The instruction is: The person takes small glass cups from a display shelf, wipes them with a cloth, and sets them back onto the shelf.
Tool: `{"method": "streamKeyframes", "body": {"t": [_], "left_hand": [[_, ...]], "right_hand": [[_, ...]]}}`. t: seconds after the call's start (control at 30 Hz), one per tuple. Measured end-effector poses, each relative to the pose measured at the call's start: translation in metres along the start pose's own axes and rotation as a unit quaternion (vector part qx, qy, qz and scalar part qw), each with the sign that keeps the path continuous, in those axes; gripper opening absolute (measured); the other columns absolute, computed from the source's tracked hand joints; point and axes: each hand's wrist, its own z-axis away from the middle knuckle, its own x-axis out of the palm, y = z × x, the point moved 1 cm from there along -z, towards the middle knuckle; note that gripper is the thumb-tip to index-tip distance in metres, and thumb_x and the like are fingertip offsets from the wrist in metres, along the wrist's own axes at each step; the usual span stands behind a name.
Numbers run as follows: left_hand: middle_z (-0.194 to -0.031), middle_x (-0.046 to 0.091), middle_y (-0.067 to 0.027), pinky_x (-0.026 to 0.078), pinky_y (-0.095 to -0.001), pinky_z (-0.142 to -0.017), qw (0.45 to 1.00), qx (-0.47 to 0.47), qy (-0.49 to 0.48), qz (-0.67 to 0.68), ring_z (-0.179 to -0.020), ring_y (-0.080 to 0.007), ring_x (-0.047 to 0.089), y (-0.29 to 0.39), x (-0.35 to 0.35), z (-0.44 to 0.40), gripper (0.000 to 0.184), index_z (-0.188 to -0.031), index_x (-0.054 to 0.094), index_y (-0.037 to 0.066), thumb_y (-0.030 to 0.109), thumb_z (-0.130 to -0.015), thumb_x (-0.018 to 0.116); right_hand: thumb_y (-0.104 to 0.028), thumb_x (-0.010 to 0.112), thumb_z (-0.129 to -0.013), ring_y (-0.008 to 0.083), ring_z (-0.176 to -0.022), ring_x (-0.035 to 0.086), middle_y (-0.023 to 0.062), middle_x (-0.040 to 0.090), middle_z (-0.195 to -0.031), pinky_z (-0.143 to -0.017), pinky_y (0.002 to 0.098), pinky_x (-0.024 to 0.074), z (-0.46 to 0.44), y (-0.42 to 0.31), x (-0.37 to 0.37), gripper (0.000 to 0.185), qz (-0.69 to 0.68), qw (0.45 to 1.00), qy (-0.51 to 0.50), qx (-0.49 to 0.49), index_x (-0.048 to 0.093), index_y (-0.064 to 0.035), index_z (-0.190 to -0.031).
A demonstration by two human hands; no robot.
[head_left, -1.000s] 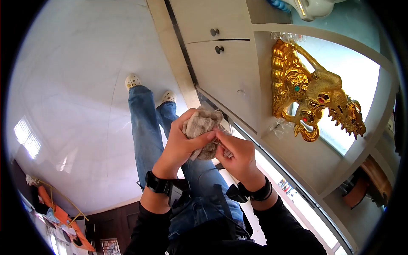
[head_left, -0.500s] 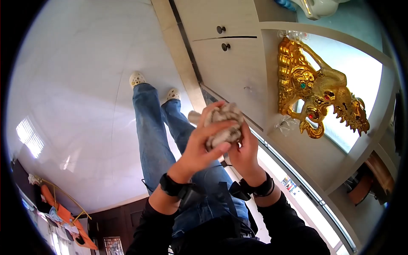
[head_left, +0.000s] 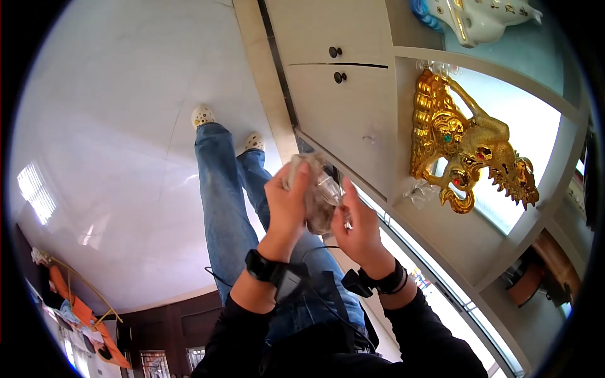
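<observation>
My left hand point(head_left: 287, 200) is closed around a crumpled greyish-beige cloth point(head_left: 318, 215), which bunches up over the fingers and hangs below them. Against the cloth rests a small clear glass point(head_left: 329, 189), tilted, its wall catching the light. My right hand point(head_left: 358, 227) pinches the glass from the right side with thumb and fingers. The glass's far end is covered by the cloth. Both hands are in front of my body, above my legs.
A pale cabinet point(head_left: 340, 120) with dark knobs stands to the right. Its shelves hold a gold dragon figurine point(head_left: 469, 142) with small clear glasses beside it, and a white-and-blue ceramic piece point(head_left: 479, 19). Glossy pale floor point(head_left: 113, 126) spreads left; a clothes rack point(head_left: 82, 283) stands lower left.
The hands have moved apart from wrapping the cloth bundle together. The clear glass now shows between them, and the cloth has shifted left with my left hand.
</observation>
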Motion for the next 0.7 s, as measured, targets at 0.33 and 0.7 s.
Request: {"method": "streamKeyframes", "body": {"t": [0.33, 0.7], "left_hand": [[-0.102, 0.045, -0.0059, 0.035, -0.0235, -0.082, 0.953, -0.016, -0.294, -0.066, -0.096, -0.0133, 0.044, 0.021, -0.016, 0.001, 0.046, -0.109, 0.044, 0.006, -0.006, -0.065, 0.053], [-0.093, 0.044, -0.0083, 0.036, -0.0250, -0.074, 0.905, 0.093, -0.363, -0.200, -0.085, -0.0185, 0.046, 0.030, -0.015, 0.005, 0.036, -0.098, 0.050, -0.001, -0.005, -0.064, 0.055]], "right_hand": [[0.004, 0.046, -0.067, 0.0083, -0.067, 0.052, 0.0075, 0.058, -0.074, -0.062, 0.0192, 0.0405, 0.001, 0.024, -0.001, 0.033, -0.253, 0.951, 0.068, 0.165, 0.053, 0.0022, -0.099], [0.005, 0.048, -0.062, 0.0044, -0.058, 0.047, 0.0042, 0.056, -0.067, -0.051, 0.0165, 0.0364, -0.007, 0.028, -0.025, 0.030, -0.185, 0.975, 0.025, 0.123, 0.057, 0.0002, -0.090]]}}
